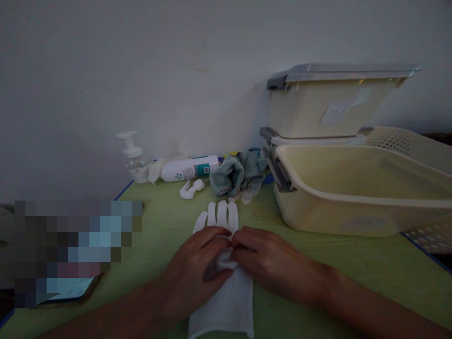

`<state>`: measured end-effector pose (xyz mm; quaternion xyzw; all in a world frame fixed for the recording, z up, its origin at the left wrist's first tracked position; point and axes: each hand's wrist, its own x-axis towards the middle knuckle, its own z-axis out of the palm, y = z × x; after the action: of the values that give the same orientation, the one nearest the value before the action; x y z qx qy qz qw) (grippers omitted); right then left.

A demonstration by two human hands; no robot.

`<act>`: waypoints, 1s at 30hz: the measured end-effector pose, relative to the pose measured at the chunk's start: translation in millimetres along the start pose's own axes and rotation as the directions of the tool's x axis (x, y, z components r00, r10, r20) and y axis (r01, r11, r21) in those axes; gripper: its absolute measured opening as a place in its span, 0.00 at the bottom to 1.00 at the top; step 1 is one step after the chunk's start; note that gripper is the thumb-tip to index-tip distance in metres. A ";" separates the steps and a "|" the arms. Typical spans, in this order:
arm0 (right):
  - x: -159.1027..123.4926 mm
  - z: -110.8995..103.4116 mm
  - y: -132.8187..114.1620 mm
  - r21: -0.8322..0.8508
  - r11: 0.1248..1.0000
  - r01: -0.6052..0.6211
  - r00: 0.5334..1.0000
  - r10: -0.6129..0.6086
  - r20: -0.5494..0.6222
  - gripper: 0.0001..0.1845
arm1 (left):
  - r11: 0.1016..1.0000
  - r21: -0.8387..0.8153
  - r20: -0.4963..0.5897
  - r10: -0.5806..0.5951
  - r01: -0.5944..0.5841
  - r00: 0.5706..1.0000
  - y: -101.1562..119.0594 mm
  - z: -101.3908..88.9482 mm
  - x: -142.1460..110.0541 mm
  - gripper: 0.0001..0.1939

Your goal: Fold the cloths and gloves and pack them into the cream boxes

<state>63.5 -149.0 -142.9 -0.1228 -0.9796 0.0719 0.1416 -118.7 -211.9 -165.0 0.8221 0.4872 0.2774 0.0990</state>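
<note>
A white cloth glove (222,301) lies flat on the green table (353,263), fingers pointing away from me. My left hand (196,270) rests on its middle with fingers curled, pinching a fold of the cloth. My right hand (268,259) meets it from the right, fingertips closed on the same fold. The glove's fingertips show beyond both hands, and its cuff lies near the table's front edge.
At the right stands an open cream plastic bin (353,188), with a lidded bin (332,101) stacked behind it. By the wall lie a pump bottle (134,160), a white spray bottle (187,169) on its side, and teal knitted gloves (236,174). A blurred patch covers the left.
</note>
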 end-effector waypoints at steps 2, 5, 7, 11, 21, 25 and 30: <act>0.3 -2.8 1.7 -0.059 0.997 0.044 0.999 -0.044 0.005 0.08 | 0.992 0.045 -0.014 0.118 -0.118 0.993 -0.5 -3.8 1.3 0.06; 0.5 -5.5 3.8 -0.142 0.982 0.128 0.992 -0.126 0.024 0.08 | 0.968 0.115 -0.007 0.225 -0.223 0.974 -1.5 -7.3 1.7 0.07; 0.3 -6.2 4.3 -0.170 0.973 0.154 0.988 -0.151 0.031 0.07 | 0.952 0.153 0.002 0.268 -0.265 0.964 -2.7 -9.0 2.2 0.09; 0.0 -7.0 3.4 -0.174 0.975 0.137 0.990 -0.132 0.038 0.06 | 0.907 0.228 -0.012 0.367 -0.355 0.930 -6.2 -12.1 4.1 0.12; -0.4 -7.8 4.5 -0.158 0.972 0.176 0.983 -0.164 0.086 0.11 | 0.897 0.264 0.064 0.352 -0.356 0.934 -14.9 -10.7 5.3 0.16; -3.0 -16.4 1.0 -0.099 0.977 0.191 0.969 -0.171 0.180 0.08 | 0.899 0.177 0.172 0.373 -0.400 0.912 -23.3 -14.9 8.2 0.13; -6.1 -26.7 -3.7 -0.010 0.997 0.072 0.969 -0.067 0.239 0.17 | 0.889 0.088 0.264 0.414 -0.450 0.871 -24.4 -29.2 11.8 0.13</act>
<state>76.2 -151.4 -118.5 -0.0801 -0.9939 0.0720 0.0241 -148.7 -192.6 -147.2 0.9425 0.2943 0.1554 0.0311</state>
